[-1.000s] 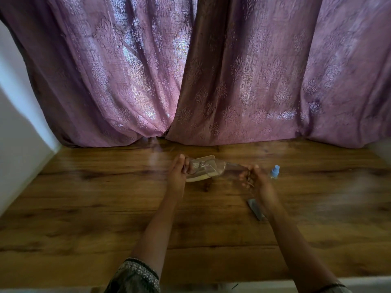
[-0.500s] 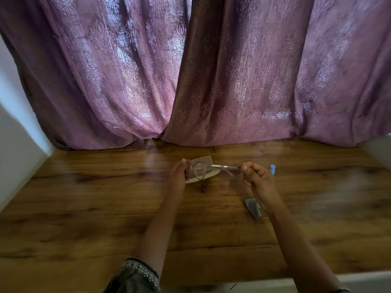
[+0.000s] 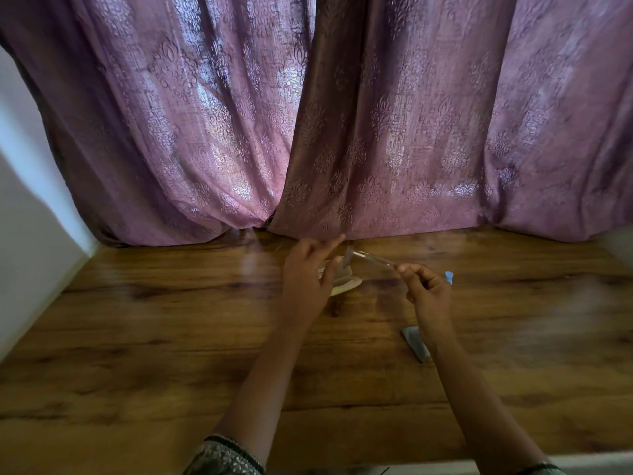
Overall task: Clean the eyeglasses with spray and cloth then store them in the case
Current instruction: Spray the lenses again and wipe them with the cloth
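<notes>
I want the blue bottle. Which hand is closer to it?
Right. The right hand sits just beside the blue-capped spray bottle, nearly covering it. The left hand is farther away, across the eyeglasses.

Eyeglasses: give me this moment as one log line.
eyeglasses: held above table | left hand: at frame front | right hand: pinching temple tip | spray bottle: behind right hand

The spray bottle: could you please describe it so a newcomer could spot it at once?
Start at the wooden table below the purple curtain. Just beyond the right hand, a spray bottle peeks out. It is the only thing there with a light blue top.
</notes>
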{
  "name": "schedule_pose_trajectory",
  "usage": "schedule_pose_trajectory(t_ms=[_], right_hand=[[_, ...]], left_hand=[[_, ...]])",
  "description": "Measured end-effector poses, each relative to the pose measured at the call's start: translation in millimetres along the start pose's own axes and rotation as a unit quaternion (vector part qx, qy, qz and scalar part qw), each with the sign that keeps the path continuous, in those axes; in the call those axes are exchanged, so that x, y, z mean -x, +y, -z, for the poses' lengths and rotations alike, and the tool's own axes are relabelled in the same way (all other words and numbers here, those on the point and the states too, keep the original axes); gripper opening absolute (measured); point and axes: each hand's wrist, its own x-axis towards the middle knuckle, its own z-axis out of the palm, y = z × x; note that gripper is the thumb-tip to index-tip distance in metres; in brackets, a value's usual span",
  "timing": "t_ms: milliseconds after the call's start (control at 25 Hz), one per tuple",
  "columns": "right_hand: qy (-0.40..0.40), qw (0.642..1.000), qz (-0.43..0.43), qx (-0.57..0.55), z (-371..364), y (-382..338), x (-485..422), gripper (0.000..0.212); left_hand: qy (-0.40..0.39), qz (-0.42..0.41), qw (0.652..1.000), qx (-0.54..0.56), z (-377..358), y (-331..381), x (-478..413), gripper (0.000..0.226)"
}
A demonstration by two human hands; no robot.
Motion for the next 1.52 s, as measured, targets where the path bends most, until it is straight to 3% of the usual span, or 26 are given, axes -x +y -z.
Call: schedule_pose_trajectory(t_ms=[160, 600, 920, 1160, 1280, 1520], right_hand=[[-0.004, 1.000, 0.003, 0.013, 0, 7, -2, 0.006], [-0.024, 0.998, 0.035, 0.041, 0, 10, -2, 0.009], [0.151, 0.972, 0.137, 0.116, 31, 28, -13, 0.011], [0.266, 0.950, 0.041, 0.159, 73, 68, -35, 0.019], [0.239, 0.952, -0.012, 0.189, 81, 85, -36, 0.031], [0.165, 0.953, -0.034, 0.250, 82, 95, -37, 0.046]], left_hand=[[-0.034, -0.004, 0.999, -0.029, -10, 3, 5, 0.037], [0.010, 0.022, 1.000, -0.010, -14, 2, 7, 0.022], [0.013, 0.065, 0.998, -0.008, -21, -6, 4, 0.020], [0.013, 0.088, 0.996, -0.021, -25, -12, -2, 0.018], [0.014, 0.098, 0.995, -0.027, -27, -15, -4, 0.018], [0.008, 0.111, 0.994, -0.025, -31, -21, -6, 0.017]])
